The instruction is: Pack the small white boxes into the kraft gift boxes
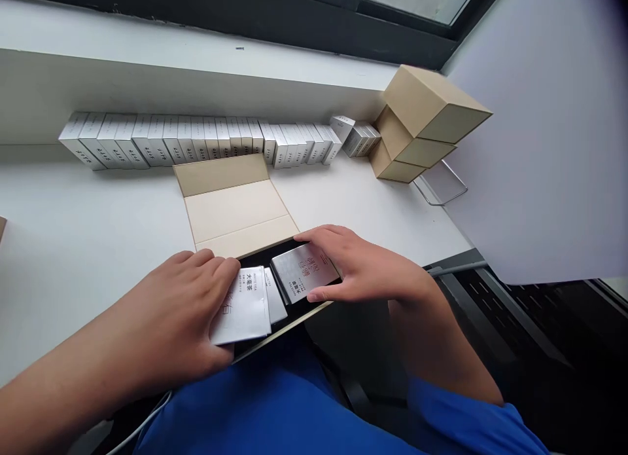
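An open tan gift box (pixel 230 209) lies at the table's near edge, its lid flap folded back and its dark inside facing me. My right hand (pixel 363 265) grips a small silver-grey packet box (pixel 304 272) at its far and near edges, over the dark inside. My left hand (pixel 181 311) rests flat on white packet boxes (pixel 248 304) in the left part of the box, fingers stretched over them. Both hands are close together, the silver-grey box between them.
A long row of white packet boxes (pixel 196 141) stands along the wall at the back of the white table (pixel 73 245). Stacked tan boxes (pixel 422 121) lean at the back right. A white cable (pixel 142 425) hangs at the near edge.
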Motion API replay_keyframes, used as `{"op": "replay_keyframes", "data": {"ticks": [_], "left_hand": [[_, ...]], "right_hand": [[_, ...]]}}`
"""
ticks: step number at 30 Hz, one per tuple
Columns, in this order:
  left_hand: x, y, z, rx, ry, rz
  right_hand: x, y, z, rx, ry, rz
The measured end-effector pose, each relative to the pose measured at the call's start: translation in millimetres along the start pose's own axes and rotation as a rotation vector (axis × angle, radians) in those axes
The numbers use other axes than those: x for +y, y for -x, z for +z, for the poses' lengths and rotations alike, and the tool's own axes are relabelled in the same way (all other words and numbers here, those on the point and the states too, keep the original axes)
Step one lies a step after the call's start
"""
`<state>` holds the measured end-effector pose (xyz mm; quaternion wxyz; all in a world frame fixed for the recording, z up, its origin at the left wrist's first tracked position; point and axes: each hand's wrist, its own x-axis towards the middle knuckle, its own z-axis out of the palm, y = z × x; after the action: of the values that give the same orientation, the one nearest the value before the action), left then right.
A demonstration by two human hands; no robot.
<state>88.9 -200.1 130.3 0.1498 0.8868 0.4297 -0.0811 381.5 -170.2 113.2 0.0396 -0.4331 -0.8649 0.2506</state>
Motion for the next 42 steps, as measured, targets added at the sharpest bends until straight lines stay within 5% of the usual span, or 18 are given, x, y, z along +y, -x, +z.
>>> {"op": "replay_keyframes", "data": {"ticks": [12,19,26,42], "left_hand": [[25.2,-17.5,16.5,0.025,-0.065,-0.059],[20.1,-18.8,41.5,-0.004,0.049,-0.059],[26.9,-26.8,34.9,0.144,0.033,0.016],[14.5,-48.3,26.2,-0.050,0.330,-0.054]], "right_hand": [[22.9,-9.6,51.8,0.544,-0.355,-0.052],[25.1,-8.1,52.7,0.602,-0.388,-0.100],[25.8,-8.8,52.0,0.584,-0.352,-0.106],[25.8,-17.0,47.2,0.559,-0.317,-0.081]]}}
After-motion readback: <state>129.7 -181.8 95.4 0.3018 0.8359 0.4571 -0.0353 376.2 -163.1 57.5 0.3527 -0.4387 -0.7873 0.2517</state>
